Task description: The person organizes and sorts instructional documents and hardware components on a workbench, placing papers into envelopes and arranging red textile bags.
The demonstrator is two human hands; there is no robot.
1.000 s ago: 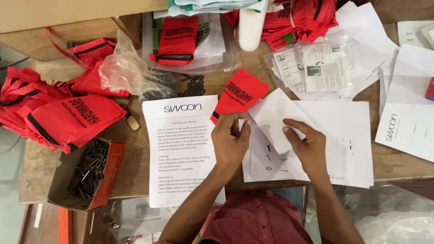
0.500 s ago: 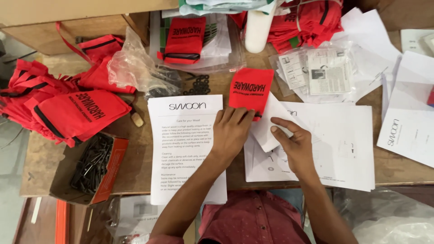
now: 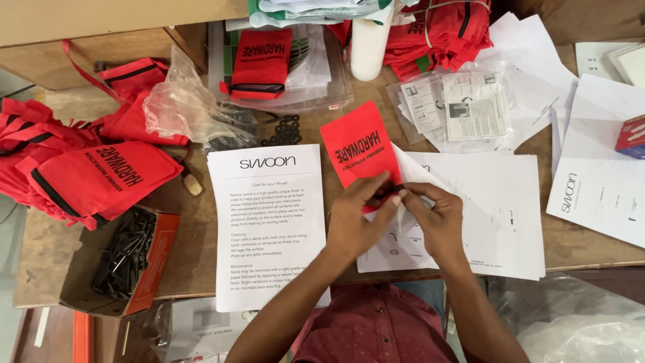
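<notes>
My left hand (image 3: pixel 354 218) grips the lower end of a small red cloth pouch (image 3: pixel 358 148) with black lettering, holding it upright over the wooden table (image 3: pixel 195 228). My right hand (image 3: pixel 437 218) pinches a folded white paper (image 3: pixel 411 175) at the mouth of the pouch, where both sets of fingertips meet. A stack of printed white sheets (image 3: pixel 269 222) lies just left of my left hand. More white sheets (image 3: pixel 494 208) with line drawings lie under and to the right of my right hand.
A pile of red pouches (image 3: pixel 80 171) fills the left side, more sit at the back (image 3: pixel 443 30). An open box of black metal parts (image 3: pixel 124 259) stands at the front left. Clear bags (image 3: pixel 188 107), bagged leaflets (image 3: pixel 457 107), a white cylinder (image 3: pixel 369 40) and black washers (image 3: pixel 285 129) lie behind.
My left hand has picked up the red pouch and raised it. My right hand has folded the white paper and brought it to the pouch's mouth.
</notes>
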